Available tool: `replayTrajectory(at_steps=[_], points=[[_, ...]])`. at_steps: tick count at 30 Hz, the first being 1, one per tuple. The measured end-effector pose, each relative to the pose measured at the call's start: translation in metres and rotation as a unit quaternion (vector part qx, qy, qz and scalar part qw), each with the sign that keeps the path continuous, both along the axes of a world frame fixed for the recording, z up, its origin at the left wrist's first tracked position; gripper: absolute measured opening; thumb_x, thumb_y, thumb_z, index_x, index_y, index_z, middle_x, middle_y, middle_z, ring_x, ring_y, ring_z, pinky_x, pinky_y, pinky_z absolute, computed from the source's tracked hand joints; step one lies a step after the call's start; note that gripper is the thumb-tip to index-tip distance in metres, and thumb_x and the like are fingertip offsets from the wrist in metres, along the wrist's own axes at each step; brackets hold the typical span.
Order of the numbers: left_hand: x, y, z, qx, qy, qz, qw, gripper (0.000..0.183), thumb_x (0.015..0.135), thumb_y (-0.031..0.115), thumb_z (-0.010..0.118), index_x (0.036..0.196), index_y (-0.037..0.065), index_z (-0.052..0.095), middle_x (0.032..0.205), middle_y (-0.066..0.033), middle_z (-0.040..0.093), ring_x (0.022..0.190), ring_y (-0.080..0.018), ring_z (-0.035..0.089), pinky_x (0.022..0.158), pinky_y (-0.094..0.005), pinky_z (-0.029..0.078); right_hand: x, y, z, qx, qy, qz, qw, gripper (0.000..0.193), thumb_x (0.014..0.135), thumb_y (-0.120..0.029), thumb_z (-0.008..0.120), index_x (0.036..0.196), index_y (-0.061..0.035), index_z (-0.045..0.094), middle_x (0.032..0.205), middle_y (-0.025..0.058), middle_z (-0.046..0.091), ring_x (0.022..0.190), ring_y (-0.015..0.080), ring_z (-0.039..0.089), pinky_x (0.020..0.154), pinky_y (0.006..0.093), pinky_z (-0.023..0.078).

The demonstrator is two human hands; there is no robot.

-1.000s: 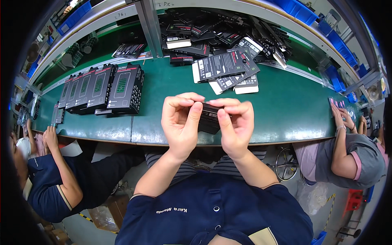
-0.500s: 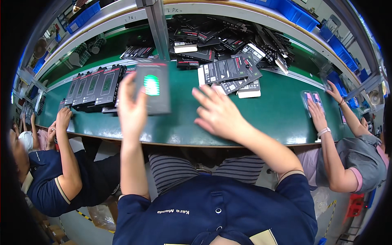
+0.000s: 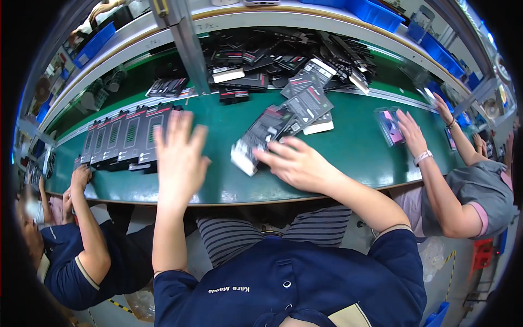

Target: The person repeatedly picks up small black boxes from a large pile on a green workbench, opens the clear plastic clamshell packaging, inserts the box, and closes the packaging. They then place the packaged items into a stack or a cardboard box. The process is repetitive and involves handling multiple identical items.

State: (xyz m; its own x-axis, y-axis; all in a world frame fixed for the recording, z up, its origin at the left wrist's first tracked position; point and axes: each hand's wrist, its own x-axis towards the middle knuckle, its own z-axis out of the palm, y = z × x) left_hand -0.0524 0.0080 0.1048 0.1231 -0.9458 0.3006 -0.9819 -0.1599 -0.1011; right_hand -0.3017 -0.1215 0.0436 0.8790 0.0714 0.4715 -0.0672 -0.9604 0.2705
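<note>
Green counter (image 3: 348,147) ran across a factory line, metal post (image 3: 182,43) rising at the back, blue bins (image 3: 376,11) on the shelf above. Loose heap of black flat boxes (image 3: 283,60) sat at the far side. Row of black boxes (image 3: 128,139) stood lined up side by side at the left.

Left hand (image 3: 180,158) was spread wide, fingers apart, blurred, holding nothing, hovering just beside the right end of that row. Right hand (image 3: 297,163) was open too, fingers stretched toward the fanned stack of dark boxes (image 3: 261,136) near the counter's middle; fingertips touched or nearly touched the lowest box's near corner. Cannot tell if any pinch was formed yet.

Judgement: step in hand looked like taking one box off the fanned stack. Doing it well would mean sliding only the nearest box free by its edge, thumb under and fingers on top, without dragging its neighbours. Boxes overlapped, so two could easily lift together.

Co-workers sat on both sides. Person on the right in grey had a hand (image 3: 408,131) on a small clear packet with a purple item (image 3: 389,122). Person on the left in dark blue kept a hand (image 3: 80,177) at the counter's near edge, below the row.
</note>
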Motion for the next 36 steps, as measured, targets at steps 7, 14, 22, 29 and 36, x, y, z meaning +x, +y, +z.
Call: replayTrajectory(at_steps=[7, 14, 22, 29, 36], points=[[-0.050, -0.007, -0.048, 0.105, 0.168, -0.329, 0.923, 0.067, 0.085, 0.042, 0.073, 0.143, 0.017, 0.052, 0.153, -0.0162, 0.040, 0.141, -0.0387, 0.036, 0.116, -0.0521, 0.029, -0.138, -0.067, -0.002, 0.005, -0.167, -0.361, 0.918, 0.031, 0.080, -0.014, 0.070, 0.109, -0.0023, 0.067, 0.124, 0.0156, 0.064, 0.119, 0.0354, 0.057, 0.107, 0.0515, 0.038], [-0.072, -0.046, -0.053, 0.007, 0.235, -0.362, 0.902, 0.057, 0.075, 0.039, 0.082, 0.119, 0.008, 0.060, 0.130, -0.0157, 0.054, 0.124, -0.0349, 0.049, 0.103, -0.0458, 0.039, -0.195, -0.070, -0.038, 0.231, -0.170, -0.534, 0.795, 0.035, 0.095, -0.022, 0.063, 0.118, 0.0041, 0.066, 0.135, 0.0256, 0.058, 0.128, 0.0383, 0.053, 0.109, 0.0541, 0.036], [-0.073, -0.043, -0.045, 0.058, 0.268, -0.300, 0.914, 0.081, 0.062, 0.045, 0.088, 0.129, 0.008, 0.063, 0.107, -0.0100, 0.053, 0.100, -0.0282, 0.050, 0.090, -0.0386, 0.041, -0.127, 0.020, -0.020, 0.386, -0.219, -0.366, 0.818, 0.032, 0.059, -0.009, 0.082, 0.071, -0.0032, 0.053, 0.121, 0.0204, 0.061, 0.112, 0.0338, 0.057, 0.095, 0.0420, 0.046], [-0.068, -0.040, -0.051, 0.043, 0.277, -0.303, 0.911, 0.078, 0.055, 0.046, 0.090, 0.118, 0.007, 0.066, 0.107, -0.0097, 0.056, 0.104, -0.0287, 0.052, 0.090, -0.0399, 0.041, -0.105, 0.023, -0.006, 0.478, -0.032, -0.165, 0.862, 0.024, 0.068, -0.016, 0.079, 0.080, -0.0065, 0.060, 0.137, 0.0158, 0.057, 0.133, 0.0372, 0.047, 0.118, 0.0629, 0.019], [-0.085, -0.042, -0.059, -0.012, 0.319, -0.288, 0.903, 0.084, 0.057, 0.040, 0.090, 0.124, 0.002, 0.056, 0.118, -0.0150, 0.060, 0.114, -0.0351, 0.058, 0.096, -0.0449, 0.046, -0.050, 0.052, -0.007, 0.592, -0.162, -0.014, 0.789, 0.046, 0.081, 0.016, 0.043, 0.123, -0.0022, 0.047, 0.159, 0.0323, 0.022, 0.149, 0.0421, 0.026, 0.119, 0.0472, 0.028]])
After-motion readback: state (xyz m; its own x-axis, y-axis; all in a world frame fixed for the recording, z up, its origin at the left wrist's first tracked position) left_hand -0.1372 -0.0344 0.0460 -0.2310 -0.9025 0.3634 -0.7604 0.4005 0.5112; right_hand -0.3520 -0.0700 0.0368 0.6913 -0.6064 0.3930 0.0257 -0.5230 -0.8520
